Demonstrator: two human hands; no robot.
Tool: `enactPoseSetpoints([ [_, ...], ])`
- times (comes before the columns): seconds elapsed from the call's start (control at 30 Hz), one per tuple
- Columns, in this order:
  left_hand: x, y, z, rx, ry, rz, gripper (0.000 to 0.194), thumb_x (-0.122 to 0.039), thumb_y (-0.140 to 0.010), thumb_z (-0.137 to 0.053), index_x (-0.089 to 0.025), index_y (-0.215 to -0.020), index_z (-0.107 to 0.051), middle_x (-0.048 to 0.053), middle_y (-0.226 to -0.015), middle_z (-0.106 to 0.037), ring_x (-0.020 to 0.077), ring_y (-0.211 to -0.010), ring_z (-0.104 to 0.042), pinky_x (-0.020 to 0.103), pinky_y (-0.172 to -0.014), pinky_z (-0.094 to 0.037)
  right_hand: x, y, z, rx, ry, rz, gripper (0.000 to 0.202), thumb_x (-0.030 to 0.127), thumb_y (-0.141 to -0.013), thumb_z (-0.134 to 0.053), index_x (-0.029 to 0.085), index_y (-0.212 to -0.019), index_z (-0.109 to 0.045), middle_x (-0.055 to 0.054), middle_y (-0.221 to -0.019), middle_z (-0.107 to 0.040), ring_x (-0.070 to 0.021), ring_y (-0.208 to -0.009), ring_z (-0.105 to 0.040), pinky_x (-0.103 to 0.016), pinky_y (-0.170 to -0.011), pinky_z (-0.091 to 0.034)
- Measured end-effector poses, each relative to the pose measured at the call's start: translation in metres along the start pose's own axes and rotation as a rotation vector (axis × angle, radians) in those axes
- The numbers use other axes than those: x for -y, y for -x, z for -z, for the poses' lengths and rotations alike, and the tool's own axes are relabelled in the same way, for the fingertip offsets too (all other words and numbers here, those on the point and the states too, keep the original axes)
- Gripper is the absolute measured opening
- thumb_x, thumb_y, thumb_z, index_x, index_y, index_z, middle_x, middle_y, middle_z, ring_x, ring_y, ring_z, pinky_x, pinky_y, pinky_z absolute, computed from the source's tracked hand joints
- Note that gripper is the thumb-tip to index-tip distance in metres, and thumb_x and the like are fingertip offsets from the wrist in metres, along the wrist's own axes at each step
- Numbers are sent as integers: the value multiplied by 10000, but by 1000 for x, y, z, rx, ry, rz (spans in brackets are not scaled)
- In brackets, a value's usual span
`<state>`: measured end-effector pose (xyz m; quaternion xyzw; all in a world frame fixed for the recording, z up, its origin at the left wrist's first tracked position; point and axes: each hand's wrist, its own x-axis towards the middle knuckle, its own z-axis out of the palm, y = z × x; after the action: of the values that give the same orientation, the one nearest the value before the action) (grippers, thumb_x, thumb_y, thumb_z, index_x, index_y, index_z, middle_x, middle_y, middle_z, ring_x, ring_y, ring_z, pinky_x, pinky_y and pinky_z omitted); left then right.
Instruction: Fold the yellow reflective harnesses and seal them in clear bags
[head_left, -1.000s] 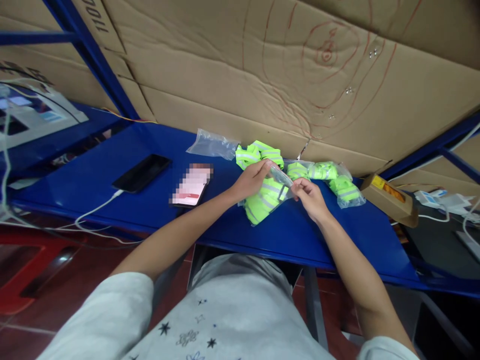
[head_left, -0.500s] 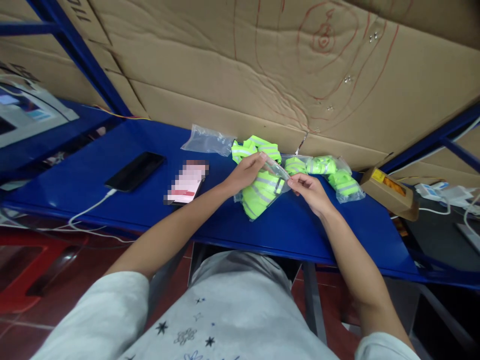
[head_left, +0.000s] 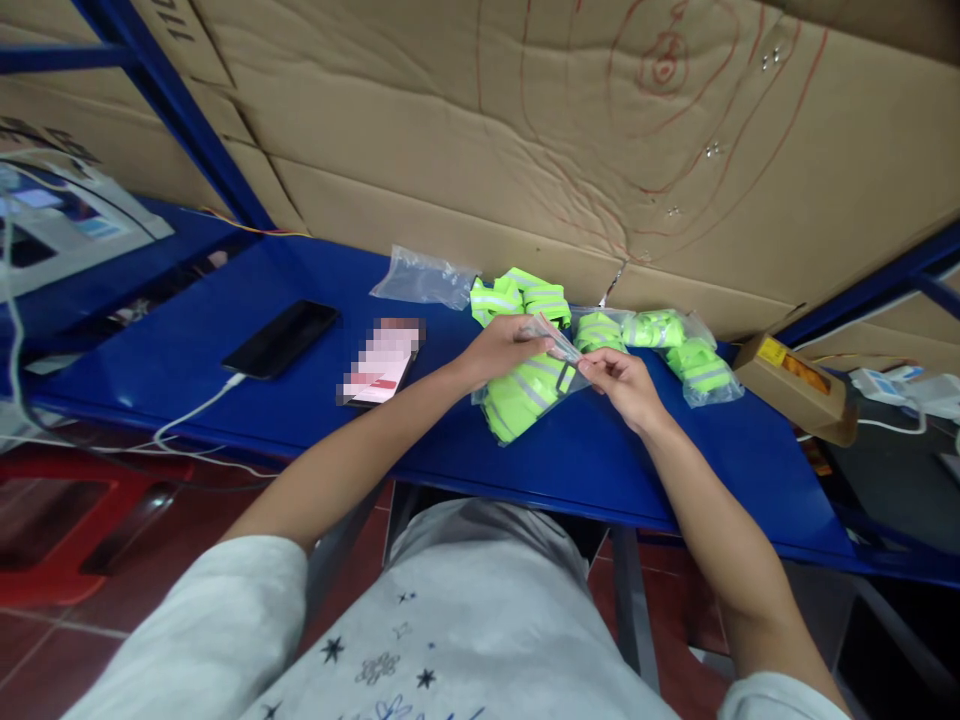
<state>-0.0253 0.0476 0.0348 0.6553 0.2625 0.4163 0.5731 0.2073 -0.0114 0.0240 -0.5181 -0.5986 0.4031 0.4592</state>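
A clear plastic bag [head_left: 517,408] with a folded neon-yellow reflective vest inside lies tilted at the middle of the blue table. My left hand [head_left: 501,348] grips the bag's top edge from the left, thumb on top. My right hand [head_left: 619,382] pinches the other end of that edge between thumb and fingers. Just behind the bag sits a loose bundle of neon-yellow reflective fabric [head_left: 525,295]. More bagged neon bundles [head_left: 701,368] lie to the right of my right hand.
An empty-looking clear bag [head_left: 424,278] lies at the back against the cardboard wall [head_left: 420,120]. On the left of the table [head_left: 450,460] are a black phone [head_left: 281,340] on a white cable and a phone with a lit screen [head_left: 381,360]. A small cardboard box [head_left: 795,388] stands at right.
My left hand has shifted its hold on the bag's top edge, its thumb now laid over it. The edge is more folded together. The whole view has moved slightly.
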Motion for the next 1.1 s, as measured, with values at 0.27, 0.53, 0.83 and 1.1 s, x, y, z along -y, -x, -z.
enactPoseSetpoints([
  [0.27, 8, -1, -5, -23, 11, 12, 282, -427, -942, -696, -161, -953, -786, 95, -1048, -798, 227, -1050, -736, 404, -1051, -517, 1, 0, 2, 4, 48, 59, 507, 701, -742, -846, 217, -854, -745, 17, -681, -590, -131, -640, -479, -286, -606, -369],
  [0.53, 17, -3, -9, -7, 56, -15, 276, -417, -958, -652, -170, -1009, -762, 71, -1031, -791, 215, -1030, -730, 380, -1039, -507, 1, 0, 2, 17, 12, 41, 443, 609, -750, -863, 209, -903, -751, -12, -784, -686, -146, -703, -581, -299, -683, -469],
  [0.83, 15, -1, -12, 30, -38, -67, 331, -458, -1005, -591, -175, -949, -753, 88, -1045, -777, 212, -1041, -721, 375, -1049, -495, 4, 3, 3, 38, 42, 54, 425, 587, -735, -889, 205, -831, -730, -6, -748, -676, -147, -688, -573, -295, -662, -457],
  [1.1, 16, 0, -16, 86, -57, -41, 330, -460, -999, -596, -179, -1007, -768, 84, -1066, -795, 215, -1014, -730, 383, -1005, -536, 0, 3, -1, 51, 49, 72, 496, 691, -771, -825, 210, -848, -727, -19, -768, -699, -153, -684, -575, -290, -633, -436],
])
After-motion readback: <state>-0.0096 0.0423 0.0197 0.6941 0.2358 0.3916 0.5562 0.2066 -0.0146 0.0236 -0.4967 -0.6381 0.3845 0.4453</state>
